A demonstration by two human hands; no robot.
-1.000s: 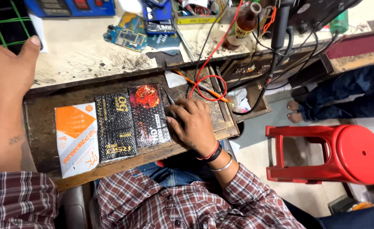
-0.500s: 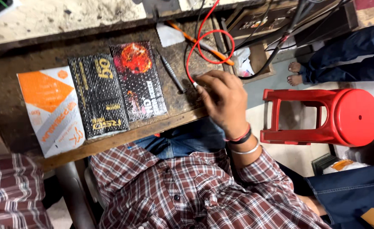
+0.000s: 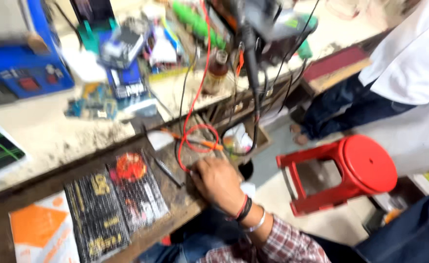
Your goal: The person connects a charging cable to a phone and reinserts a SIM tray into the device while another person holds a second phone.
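Right now right hand [image 3: 219, 184] rests on wooden surface [image 3: 185, 199], grip curled at red wire [image 3: 195, 139] loop's lower end; hold unclear through blur. Dark probe [image 3: 165, 170] just left, untouched. Black packets [image 3: 114, 204] further left. Left hand unseen.

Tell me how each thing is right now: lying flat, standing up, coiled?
right hand: palm down on the pull-out shelf, fingers by the red wire
red wire: looped, hanging from above
three flat packets: lying side by side
red stool: upright, nobody on it
brown bottle: standing upright
left hand: out of view
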